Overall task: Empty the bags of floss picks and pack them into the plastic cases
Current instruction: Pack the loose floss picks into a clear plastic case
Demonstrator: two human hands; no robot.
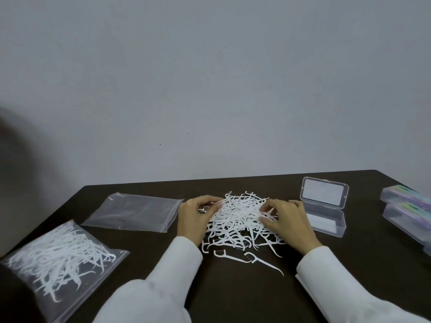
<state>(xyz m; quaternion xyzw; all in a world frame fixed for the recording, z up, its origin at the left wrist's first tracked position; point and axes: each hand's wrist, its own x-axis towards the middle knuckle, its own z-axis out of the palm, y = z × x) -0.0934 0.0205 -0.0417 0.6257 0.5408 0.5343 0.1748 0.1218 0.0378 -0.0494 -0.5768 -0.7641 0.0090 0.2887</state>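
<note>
A loose pile of white floss picks (238,217) lies on the dark table (233,294), with a few strays (233,257) nearer me. My left hand (194,217) is at the pile's left edge, fingers curled round a few picks. My right hand (288,220) is at the pile's right edge, its fingertips pinching picks. An open clear plastic case (326,213) stands just right of my right hand, lid up, apparently empty. An empty clear zip bag (133,213) lies left of the pile. A full bag of floss picks (60,259) lies at the front left.
Closed clear cases (405,206) with coloured contents are stacked at the table's right edge. A grey wall stands right behind the table's far edge. My white sleeves (163,285) cover the front of the table. A dark blurred shape fills the lower left corner.
</note>
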